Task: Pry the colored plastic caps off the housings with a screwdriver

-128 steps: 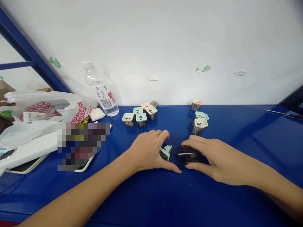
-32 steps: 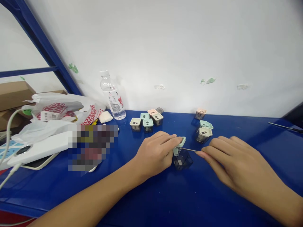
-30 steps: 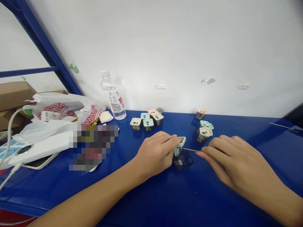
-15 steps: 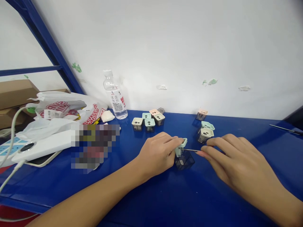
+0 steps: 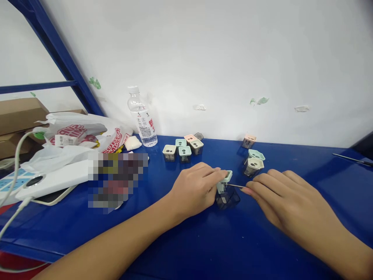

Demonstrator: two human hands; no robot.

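Observation:
Between the fingers of my left hand is a mint-green pencil sharpener top, held tilted just above the table. Beneath it lies a dark see-through sharpener container. My right hand pinches a thin metal screwdriver, its shaft pointing left and its tip at the sharpener's side; the handle is hidden in the hand. Close beyond my right hand stand a cream two-hole sharpener and a mint one right behind it.
Several sharpeners are grouped near the wall, and a peach one stands at the back right. A water bottle, plastic bag and white power bank with cable are on the left. Another thin tool lies far right.
My right hand's fingers have shifted slightly around the screwdriver, whose tip stays at the sharpener. My left hand keeps its hold almost unmoved.

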